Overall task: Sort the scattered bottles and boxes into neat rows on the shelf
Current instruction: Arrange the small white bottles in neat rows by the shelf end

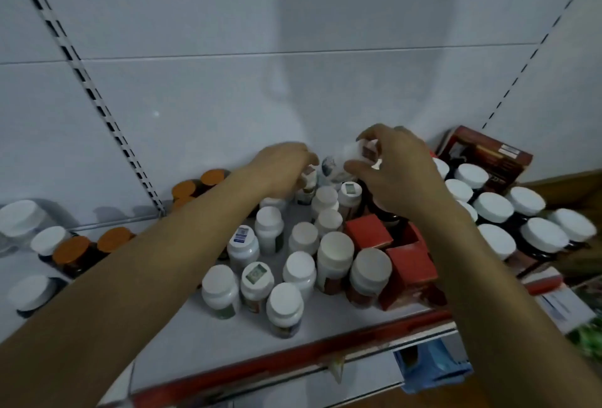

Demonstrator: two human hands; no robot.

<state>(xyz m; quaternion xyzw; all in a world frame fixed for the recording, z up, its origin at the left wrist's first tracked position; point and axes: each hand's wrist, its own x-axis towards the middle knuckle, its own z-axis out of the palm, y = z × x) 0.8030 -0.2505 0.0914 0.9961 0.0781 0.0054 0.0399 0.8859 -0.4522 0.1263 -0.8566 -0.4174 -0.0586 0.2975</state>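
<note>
Dim, cool, flat light from behind the camera; a broad soft shadow (325, 33) falls on the white back panel (169, 16). Wide-angle distortion bows the slotted uprights (82, 77) outward. Motion blur smears the left hand (280, 166), the right hand (402, 176) and the white bottle (353, 151) it holds; jars (573, 224) at the frame edges are soft

The white bottles (335, 264) look like smooth plastic with matt caps, and the orange lids (72, 249) sit on dark, glossy jars (78, 267). The red boxes (411, 264) are cardboard with a light sheen. The shelf (195, 342) and back panel (228, 98) look like smooth painted metal, faintly reflective.
</note>
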